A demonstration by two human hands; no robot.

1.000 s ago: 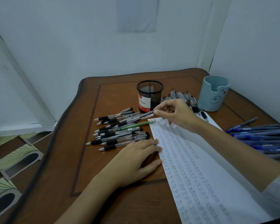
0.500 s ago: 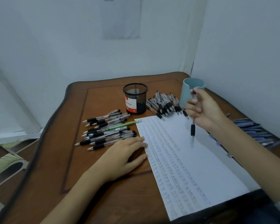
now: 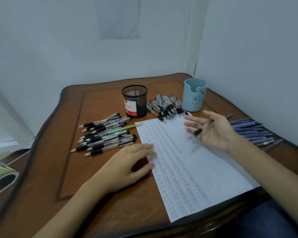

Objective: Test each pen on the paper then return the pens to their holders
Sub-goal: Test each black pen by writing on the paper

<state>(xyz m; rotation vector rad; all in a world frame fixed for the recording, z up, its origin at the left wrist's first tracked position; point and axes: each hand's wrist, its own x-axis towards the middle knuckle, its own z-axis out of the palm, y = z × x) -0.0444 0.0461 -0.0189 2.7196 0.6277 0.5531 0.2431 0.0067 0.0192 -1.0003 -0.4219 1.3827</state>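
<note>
Right hand at 3 o'clock over paper, grip wide open, fingers spread, blurred pen lying across them. Left hand flat on paper's 9 o'clock edge, grip open, empty. Mesh cup at 12, blue cup at 1.

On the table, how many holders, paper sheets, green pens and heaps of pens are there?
Holders: 2, mesh holder, blue holder
Paper sheets: 1
Green pens: 1
Heaps of pens: 3, left black heap, middle black heap, right blue heap
Total: 7
</note>
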